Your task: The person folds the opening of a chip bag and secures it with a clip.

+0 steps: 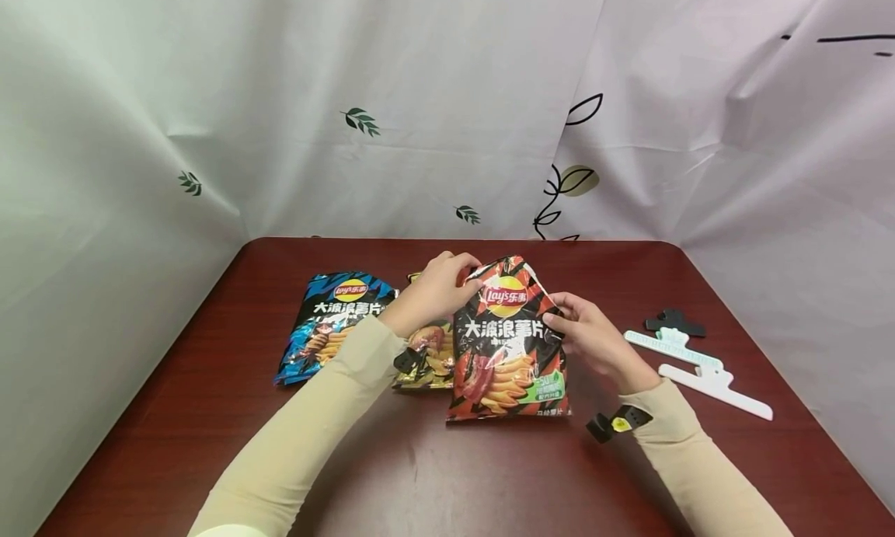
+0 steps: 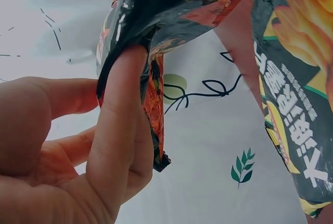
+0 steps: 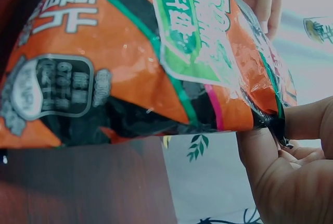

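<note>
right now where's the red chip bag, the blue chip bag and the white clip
red chip bag (image 1: 508, 343): head view, middle of its front.
blue chip bag (image 1: 332, 319): head view, middle of its front.
white clip (image 1: 716, 381): head view, middle of its bar.

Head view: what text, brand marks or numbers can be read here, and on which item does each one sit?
"Lay's 乐事": logo on the red chip bag that both hands hold.
"大波浪薯片": large white characters on that red bag.
"Lay's 乐事": logo on the blue chip bag.
"大波浪薯片": white characters on the blue bag.
Green label on the red bag: too small to read.
Gold bag: mostly hidden, no text legible.
White sealing clips: no print seen.
</note>
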Demonstrator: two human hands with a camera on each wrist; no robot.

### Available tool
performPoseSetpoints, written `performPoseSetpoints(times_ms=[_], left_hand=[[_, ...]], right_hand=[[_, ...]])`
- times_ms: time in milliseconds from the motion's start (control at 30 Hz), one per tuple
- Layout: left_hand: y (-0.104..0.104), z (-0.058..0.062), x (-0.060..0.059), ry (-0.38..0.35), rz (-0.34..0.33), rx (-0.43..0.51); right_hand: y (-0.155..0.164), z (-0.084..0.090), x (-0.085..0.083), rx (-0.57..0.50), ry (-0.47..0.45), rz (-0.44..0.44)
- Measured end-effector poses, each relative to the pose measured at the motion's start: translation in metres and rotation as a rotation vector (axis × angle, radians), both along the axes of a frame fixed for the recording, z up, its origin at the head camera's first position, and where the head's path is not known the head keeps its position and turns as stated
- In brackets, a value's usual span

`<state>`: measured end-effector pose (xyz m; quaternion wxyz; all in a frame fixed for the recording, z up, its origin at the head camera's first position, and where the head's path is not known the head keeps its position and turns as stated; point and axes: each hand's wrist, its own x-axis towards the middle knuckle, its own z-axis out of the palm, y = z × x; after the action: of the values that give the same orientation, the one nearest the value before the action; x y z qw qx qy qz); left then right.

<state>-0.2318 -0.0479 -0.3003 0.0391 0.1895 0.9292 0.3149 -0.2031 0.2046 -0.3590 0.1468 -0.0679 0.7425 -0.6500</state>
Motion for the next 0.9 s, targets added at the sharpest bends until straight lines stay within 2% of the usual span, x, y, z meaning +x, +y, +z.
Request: performPoseSetpoints(times_ms=[267,500,767,900], left_hand=[[-0.008,-0.001,0.004,-0.017,0.008,-0.020],[-0.011,-0.003,0.006,0.081,0.050,-0.127],[-0.014,-0.006,0.005,0.104,0.059,-0.177],[-0.015,-0.008,0.004,0.115,0.049,-0.177]], right_hand=[[-0.007,-0.004,0.001,-0.015,0.000,0.012],[-0.010,-0.008,0.002,-0.010,0.022,-0.004],[-0.013,-0.011,0.005,-0.065,0.019,-0.008],[-0.013,-0.013,0.006,-0.049,0.031,-0.011]])
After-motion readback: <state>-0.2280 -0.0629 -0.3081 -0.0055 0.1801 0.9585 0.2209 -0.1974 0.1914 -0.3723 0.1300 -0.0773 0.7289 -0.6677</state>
